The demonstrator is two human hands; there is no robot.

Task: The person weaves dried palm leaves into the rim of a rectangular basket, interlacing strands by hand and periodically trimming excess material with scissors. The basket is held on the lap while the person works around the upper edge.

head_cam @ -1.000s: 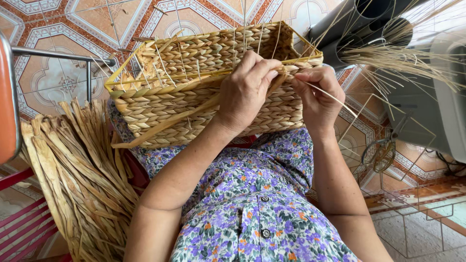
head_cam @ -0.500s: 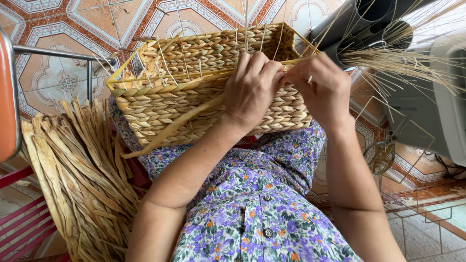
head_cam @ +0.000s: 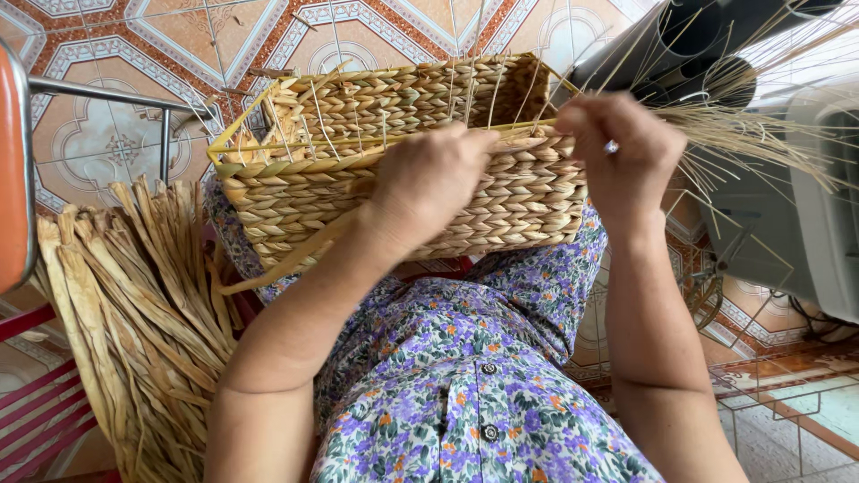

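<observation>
While left hand presses woven basket, right hand raised, grip pinching thin strands

The rectangular woven straw basket rests on the person's lap, which is covered by a purple floral dress. The left hand lies against the basket's near wall, and the right hand is at the rim corner beside it. Beyond both hands spreads the patterned orange and white tiled floor. Well to the outer side of the left hand, a bundle of dried tan fibre strips lies over red slats.
</observation>
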